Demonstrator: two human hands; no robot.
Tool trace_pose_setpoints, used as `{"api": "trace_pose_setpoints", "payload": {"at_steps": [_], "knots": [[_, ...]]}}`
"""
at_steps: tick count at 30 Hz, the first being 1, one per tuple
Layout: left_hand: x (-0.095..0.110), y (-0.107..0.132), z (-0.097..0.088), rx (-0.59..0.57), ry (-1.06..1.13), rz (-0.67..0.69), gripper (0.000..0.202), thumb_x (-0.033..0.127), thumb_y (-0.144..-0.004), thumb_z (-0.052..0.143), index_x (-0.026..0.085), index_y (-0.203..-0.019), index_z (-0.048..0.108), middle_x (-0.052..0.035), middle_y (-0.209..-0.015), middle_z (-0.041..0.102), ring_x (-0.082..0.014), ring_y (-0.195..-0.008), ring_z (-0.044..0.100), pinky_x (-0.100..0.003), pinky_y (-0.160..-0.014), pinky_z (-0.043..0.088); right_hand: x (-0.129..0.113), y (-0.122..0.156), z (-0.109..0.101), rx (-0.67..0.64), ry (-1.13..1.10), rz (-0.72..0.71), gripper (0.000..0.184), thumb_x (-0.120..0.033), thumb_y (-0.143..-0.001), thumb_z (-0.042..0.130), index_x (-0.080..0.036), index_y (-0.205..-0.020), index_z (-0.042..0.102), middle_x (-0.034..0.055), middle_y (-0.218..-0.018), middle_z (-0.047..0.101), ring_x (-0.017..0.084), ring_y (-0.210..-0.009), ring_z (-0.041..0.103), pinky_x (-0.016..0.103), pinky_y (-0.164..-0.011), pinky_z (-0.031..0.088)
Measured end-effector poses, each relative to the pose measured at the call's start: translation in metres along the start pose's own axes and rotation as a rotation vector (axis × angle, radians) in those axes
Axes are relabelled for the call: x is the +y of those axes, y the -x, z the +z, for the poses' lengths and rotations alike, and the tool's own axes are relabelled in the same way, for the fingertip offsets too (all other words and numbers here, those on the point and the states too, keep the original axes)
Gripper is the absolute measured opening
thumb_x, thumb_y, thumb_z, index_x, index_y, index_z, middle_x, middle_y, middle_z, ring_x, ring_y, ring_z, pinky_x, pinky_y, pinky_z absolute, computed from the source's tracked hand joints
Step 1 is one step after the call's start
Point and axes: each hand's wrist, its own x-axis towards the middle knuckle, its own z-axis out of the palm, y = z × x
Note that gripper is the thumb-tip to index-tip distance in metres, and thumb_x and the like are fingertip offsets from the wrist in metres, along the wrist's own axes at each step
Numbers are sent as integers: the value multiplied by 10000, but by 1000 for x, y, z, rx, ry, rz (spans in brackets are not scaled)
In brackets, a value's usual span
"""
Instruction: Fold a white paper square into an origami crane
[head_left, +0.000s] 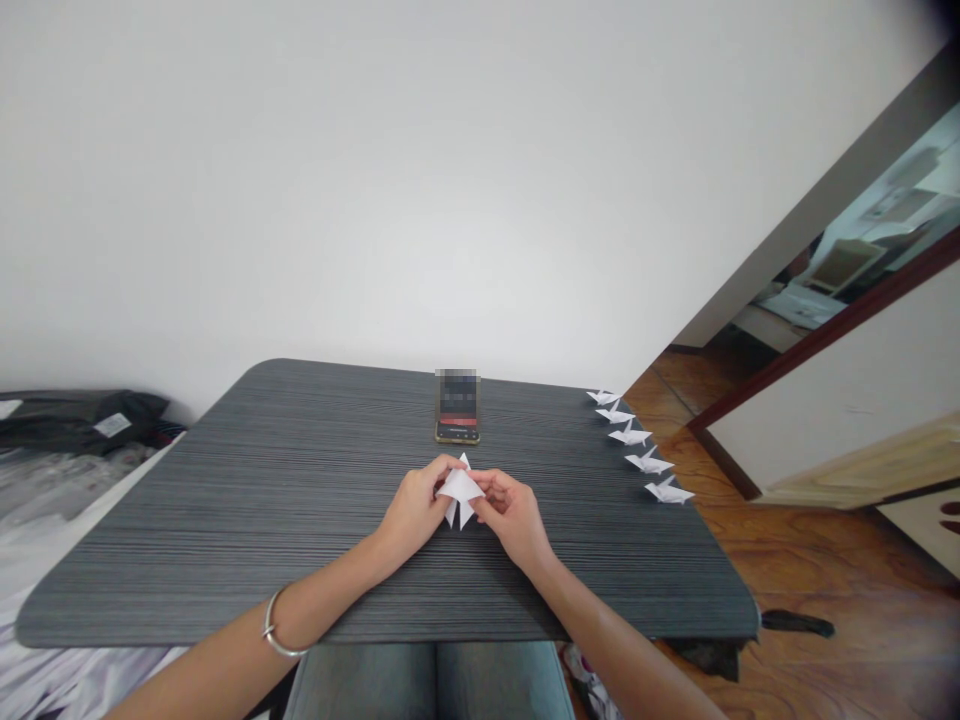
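Between my two hands, just above the middle of the table, is a partly folded piece of white origami paper (pixel 461 486). It has a point at the top, a flap spread to each side and two narrow legs pointing toward me. My left hand (pixel 418 500) pinches its left side, with the thumb and fingers closed on the edge. On the right side, my right hand (pixel 513 510) holds the paper between thumb and fingertips. Some fingertips are hidden behind the paper.
A phone (pixel 457 408) lies behind my hands near the wall. Several folded white paper cranes (pixel 649 462) stand in a row along the right edge of the dark table (pixel 300 450). Black bags (pixel 82 420) and cloth lie left of the table. A wooden floor (pixel 817 560) is at the right.
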Motion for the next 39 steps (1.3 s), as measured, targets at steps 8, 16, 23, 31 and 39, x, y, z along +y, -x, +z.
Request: {"api": "trace_pose_setpoints", "payload": {"at_steps": [8, 16, 23, 31, 39], "knots": [[-1, 1, -1, 55, 159, 1, 296, 43, -683, 407, 161, -935, 506, 22, -670, 608, -106, -570, 512, -192, -547, 347, -4, 0, -1, -137, -288, 27, 356, -366, -749, 542, -202, -1062, 498, 3, -692, 582, 127, -602, 583, 196, -435, 449], [8, 2, 1, 45, 213, -35, 222, 99, -716, 425, 157, -911, 515, 46, -575, 565, -88, -488, 453, -186, -511, 333, -3, -3, 0, -182, -346, 67, 410, -307, -662, 641, -188, -1013, 466, -30, -636, 554, 118, -551, 579, 175, -404, 424], [13, 4, 3, 21, 263, -40, 162, 156, -744, 441, 162, -893, 506, 55, -556, 559, -90, -469, 472, -189, -505, 352, -3, -4, 2, -153, -322, 74, 409, -266, -617, 677, -198, -964, 470, -38, -639, 574, 99, -508, 549, 183, -415, 398], [11, 5, 5, -8, 318, -9, 255, 73, -702, 445, 165, -937, 486, 44, -588, 574, -101, -512, 510, -193, -526, 376, -7, -2, 3, -137, -277, 64, 395, -181, -631, 644, -201, -983, 467, -45, -649, 559, 98, -526, 551, 186, -434, 408], [11, 4, 5, -15, 303, -27, 349, 62, -708, 419, 180, -1034, 449, -1, -756, 605, -114, -621, 551, -194, -548, 392, -1, -2, 2, -15, -218, 0, 340, -145, -668, 579, -198, -993, 494, -42, -665, 524, 90, -545, 538, 189, -461, 443]]}}
